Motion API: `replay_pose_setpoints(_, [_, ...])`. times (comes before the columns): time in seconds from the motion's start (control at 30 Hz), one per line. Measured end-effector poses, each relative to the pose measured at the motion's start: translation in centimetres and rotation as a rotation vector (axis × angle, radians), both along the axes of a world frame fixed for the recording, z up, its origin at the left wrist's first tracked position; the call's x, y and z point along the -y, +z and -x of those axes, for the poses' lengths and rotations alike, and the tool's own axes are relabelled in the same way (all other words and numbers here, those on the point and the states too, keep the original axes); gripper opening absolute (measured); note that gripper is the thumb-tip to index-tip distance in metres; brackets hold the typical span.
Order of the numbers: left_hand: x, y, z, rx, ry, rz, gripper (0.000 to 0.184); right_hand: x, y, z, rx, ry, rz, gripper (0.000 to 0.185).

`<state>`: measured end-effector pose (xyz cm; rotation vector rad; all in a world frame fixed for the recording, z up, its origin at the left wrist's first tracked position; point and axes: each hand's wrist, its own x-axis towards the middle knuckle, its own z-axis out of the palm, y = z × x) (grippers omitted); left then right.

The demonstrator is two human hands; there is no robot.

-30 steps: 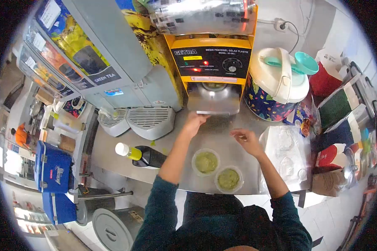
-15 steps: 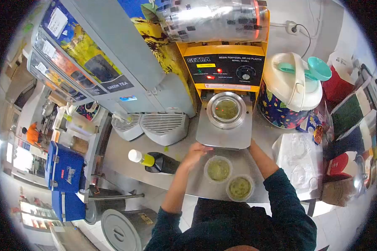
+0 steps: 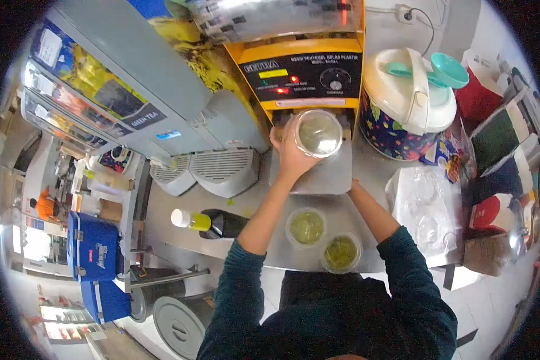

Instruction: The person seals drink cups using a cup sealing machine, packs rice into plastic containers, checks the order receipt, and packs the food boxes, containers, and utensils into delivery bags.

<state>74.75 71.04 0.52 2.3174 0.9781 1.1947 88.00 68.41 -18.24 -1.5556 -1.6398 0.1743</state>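
Note:
My left hand (image 3: 291, 150) is wrapped around a clear plastic cup (image 3: 319, 133) with pale green contents, lifted over the metal tray (image 3: 324, 180) of the cup sealing machine (image 3: 306, 75). Light glints off the cup's top. Only the edge of my right hand (image 3: 356, 187) shows at the tray's front right corner; its fingers are hidden under or behind the tray. Closer to me on the counter stand two more round cups, one (image 3: 306, 227) nearer the tray and one (image 3: 341, 252) at the counter's front edge, both with green contents.
Left of my forearm lies a dark bottle (image 3: 225, 224) with a white cap. Grey drink dispensers (image 3: 228, 168) stand behind it. To the right are a patterned rice cooker (image 3: 396, 132) with green ladles, and clear plastic packaging (image 3: 423, 210). A grey bin (image 3: 177, 327) is below.
My left hand has moved from below the tray up to the machine and taken hold of the cup, raising it from the ring. The view has shifted slightly. My right hand stays by the tray.

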Motion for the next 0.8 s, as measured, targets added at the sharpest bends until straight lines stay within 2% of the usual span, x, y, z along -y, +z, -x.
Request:
replay_pose_setpoints(0.07, [1.2,-0.5,0.8,0.351,-0.139,0.004,0.082,2.0,0.5,-1.0,0.023,0.059,-0.012,0.052])
replay_pose_setpoints(0.1, [2.2,-0.5,1.6,0.413,-0.142,-0.045,0.083,3.6,1.1,-2.0,0.038,0.104,-0.001,0.053])
replay_pose_setpoints(0.13, [3.0,-1.1,2.8,0.480,-0.106,-0.087,0.085,5.6,1.9,-3.2,0.044,0.158,0.020,0.054])
replay_pose_setpoints(0.2, [4.9,1.1,4.8,0.494,0.086,-0.192,0.087,9.6,4.2,-4.8,-0.028,0.270,0.166,0.055])
replay_pose_setpoints(0.27, [5.7,3.0,5.3,0.615,0.096,0.206,0.087,14.1,9.1,-5.3,-0.167,0.385,0.399,0.055])
replay_pose_setpoints(0.3, [6.2,3.3,5.8,0.673,0.107,0.408,0.087,14.9,10.3,-5.0,-0.470,0.425,0.471,0.054])
replay_pose_setpoints(0.37, [7.5,3.3,7.4,0.534,-0.014,0.294,0.088,14.9,12.3,-3.5,-1.077,0.473,0.577,0.054])
replay_pose_setpoints(0.4, [8.0,3.5,7.9,0.468,-0.081,0.225,0.088,14.6,12.5,-2.7,-1.082,0.493,0.503,0.051])
replay_pose_setpoints(0.43, [9.1,3.6,8.4,0.574,-0.193,0.320,0.089,14.4,12.5,-1.4,-1.087,0.512,0.428,0.047])
replay_pose_setpoints(0.47, [9.7,3.5,9.5,0.506,-0.182,0.281,0.089,13.9,12.6,0.0,-1.093,0.531,0.353,0.044])
replay_pose_setpoints(0.5, [10.1,2.9,10.9,0.437,-0.167,0.243,0.089,13.2,14.9,2.1,-1.107,0.330,0.299,0.031])
replay_pose_setpoints(0.53, [10.8,2.2,12.0,0.367,-0.147,0.203,0.090,12.9,14.5,2.1,-1.118,0.263,0.286,0.029])
replay_pose_setpoints(0.6, [13.1,0.5,14.0,0.525,-0.124,0.324,0.090,11.1,12.8,2.5,-1.145,0.140,0.252,0.025])
replay_pose_setpoints(0.7, [16.0,-0.1,16.7,0.476,-0.091,0.430,0.090,6.7,11.1,0.7,-1.217,0.010,0.118,0.022])
replay_pose_setpoints(0.8, [17.6,-2.2,19.2,0.341,-0.072,0.494,0.091,2.3,11.8,-0.2,-1.267,-0.058,0.023,0.021])
